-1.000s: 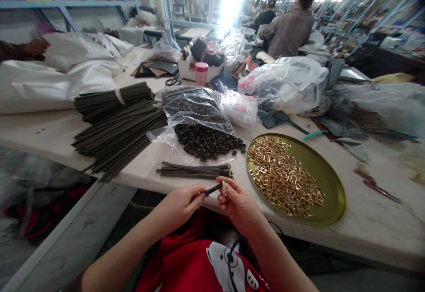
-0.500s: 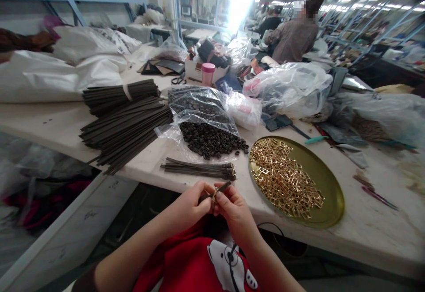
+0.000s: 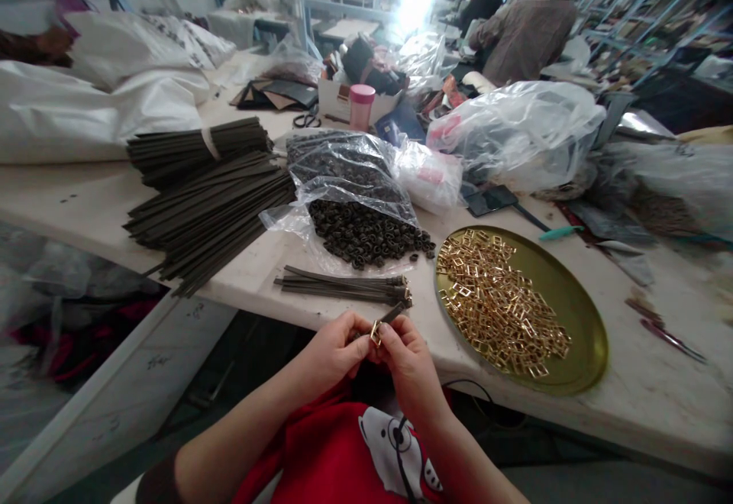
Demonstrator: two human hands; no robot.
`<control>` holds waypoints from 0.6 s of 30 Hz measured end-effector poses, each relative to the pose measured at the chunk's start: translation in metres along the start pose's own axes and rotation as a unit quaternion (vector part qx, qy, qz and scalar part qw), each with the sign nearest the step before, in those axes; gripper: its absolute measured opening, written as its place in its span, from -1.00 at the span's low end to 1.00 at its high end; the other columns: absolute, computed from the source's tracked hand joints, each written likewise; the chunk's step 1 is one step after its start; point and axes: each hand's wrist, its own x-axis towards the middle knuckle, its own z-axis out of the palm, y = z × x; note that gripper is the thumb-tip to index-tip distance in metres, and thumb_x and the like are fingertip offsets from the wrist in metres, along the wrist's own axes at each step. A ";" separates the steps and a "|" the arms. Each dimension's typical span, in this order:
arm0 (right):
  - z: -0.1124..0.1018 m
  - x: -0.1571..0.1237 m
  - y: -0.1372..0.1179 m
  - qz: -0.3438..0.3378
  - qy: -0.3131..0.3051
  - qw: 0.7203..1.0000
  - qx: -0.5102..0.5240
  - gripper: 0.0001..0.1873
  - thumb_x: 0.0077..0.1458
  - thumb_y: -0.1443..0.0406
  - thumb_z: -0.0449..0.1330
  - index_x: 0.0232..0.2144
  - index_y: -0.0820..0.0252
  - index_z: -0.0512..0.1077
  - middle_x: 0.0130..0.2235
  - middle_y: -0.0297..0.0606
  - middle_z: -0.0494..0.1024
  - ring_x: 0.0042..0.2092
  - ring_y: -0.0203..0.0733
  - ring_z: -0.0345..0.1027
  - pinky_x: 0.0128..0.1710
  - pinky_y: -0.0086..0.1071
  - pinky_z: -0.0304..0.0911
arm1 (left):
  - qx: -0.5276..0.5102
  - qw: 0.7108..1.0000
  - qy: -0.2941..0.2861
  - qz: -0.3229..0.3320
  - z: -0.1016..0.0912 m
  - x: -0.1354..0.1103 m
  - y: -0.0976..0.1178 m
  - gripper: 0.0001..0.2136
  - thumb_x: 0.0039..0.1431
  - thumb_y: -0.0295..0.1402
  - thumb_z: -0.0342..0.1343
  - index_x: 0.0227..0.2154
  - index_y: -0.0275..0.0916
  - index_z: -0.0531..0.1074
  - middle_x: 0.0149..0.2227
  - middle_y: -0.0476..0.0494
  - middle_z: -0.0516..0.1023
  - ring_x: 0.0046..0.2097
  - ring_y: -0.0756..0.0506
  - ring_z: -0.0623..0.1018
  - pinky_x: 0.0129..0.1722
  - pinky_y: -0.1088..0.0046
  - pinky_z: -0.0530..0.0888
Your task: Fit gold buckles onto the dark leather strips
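In front of my lap, my left hand [image 3: 339, 347] and my right hand [image 3: 405, 345] meet at the table's front edge. Between their fingertips is a small gold buckle [image 3: 375, 334] with a dark strap [image 3: 392, 312] at it; the strap's end sticks out past my right fingers. Both hands are closed in a pinch, and part of the strap is hidden behind them. Just beyond lies a small stack of dark straps with buckles [image 3: 340, 285]. To the right stands a round gold tray [image 3: 584, 336] with a heap of gold buckles [image 3: 504, 305].
A clear bag [image 3: 349, 172] spills small dark loops [image 3: 366, 235] behind the strap stack. Bundles of long dark straps [image 3: 211, 210] lie left. Farther back are a pink-lidded jar [image 3: 361, 107] and plastic bags [image 3: 515, 134]. Tweezers [image 3: 673, 340] lie far right; a person [image 3: 530, 34] sits beyond.
The buckle between my fingers has turned, so its open frame faces me more. My view has tipped down slightly. Both hands stay together in nearly the same place.
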 end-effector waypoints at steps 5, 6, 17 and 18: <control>-0.002 0.001 -0.004 -0.013 0.004 0.999 -0.044 -0.74 -0.09 0.14 0.23 -0.47 0.20 0.30 -0.53 -0.46 0.32 -0.52 -0.41 0.17 -0.53 -0.52 0.11 | -0.023 1.000 0.000 -0.016 0.003 0.004 0.001 -0.77 0.09 -0.20 0.03 -0.40 -0.31 0.26 -0.54 0.02 0.40 -0.64 0.14 0.24 -0.68 0.64 0.14; -0.002 0.001 -0.006 -0.015 0.005 0.999 -0.050 -0.73 -0.10 0.13 0.24 -0.48 0.20 0.30 -0.54 -0.46 0.32 -0.52 -0.40 0.17 -0.53 -0.52 0.11 | -0.023 1.000 -0.004 -0.020 0.003 0.004 0.002 -0.77 0.09 -0.20 0.04 -0.40 -0.31 0.26 -0.54 0.03 0.39 -0.64 0.14 0.24 -0.69 0.64 0.14; -0.009 0.004 -0.011 -0.034 -0.049 0.995 -0.076 -0.77 0.00 0.16 0.17 -0.43 0.19 0.26 -0.56 -0.47 0.33 -0.53 -0.40 0.17 -0.51 -0.50 0.11 | -0.025 0.998 -0.034 -0.040 0.003 0.000 0.019 -0.83 0.09 -0.28 -0.04 -0.42 -0.31 0.27 -0.56 0.05 0.34 -0.63 0.13 0.23 -0.65 0.62 0.14; -0.009 0.004 -0.011 -0.036 -0.053 0.995 -0.077 -0.78 0.00 0.17 0.16 -0.43 0.19 0.26 -0.56 -0.47 0.32 -0.54 -0.40 0.17 -0.51 -0.50 0.11 | -0.022 0.998 -0.034 -0.041 0.004 0.000 0.020 -0.83 0.08 -0.28 -0.05 -0.42 -0.31 0.27 -0.57 0.05 0.34 -0.63 0.13 0.22 -0.65 0.62 0.14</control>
